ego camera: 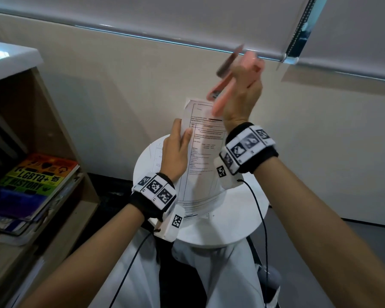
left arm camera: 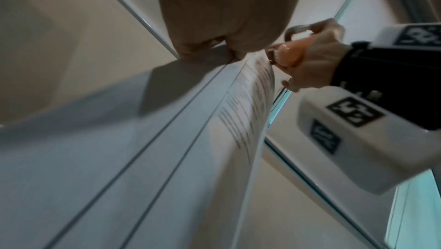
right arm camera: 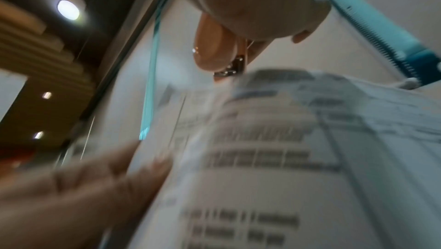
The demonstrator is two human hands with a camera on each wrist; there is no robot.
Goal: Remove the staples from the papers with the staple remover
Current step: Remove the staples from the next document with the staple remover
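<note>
The left hand (ego camera: pixel 176 150) pinches the papers (ego camera: pixel 200 156) upright over the worktop (ego camera: pixel 231 230). The right hand (ego camera: pixel 242 94) grips the remover (ego camera: pixel 220 96), fingers curled round it, at the top corner. The staple is probably not out yet (too blurred to tell).

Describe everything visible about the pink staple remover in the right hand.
The pink plastic staple remover has smooth rounded handle parts and shiny metal jaws at its tip, seen in the right wrist view. The right hand grips it, raised above the round white table. Its tip sits at the top edge of the printed paper sheets; motion blur hides whether it touches them or grips a staple.
</note>
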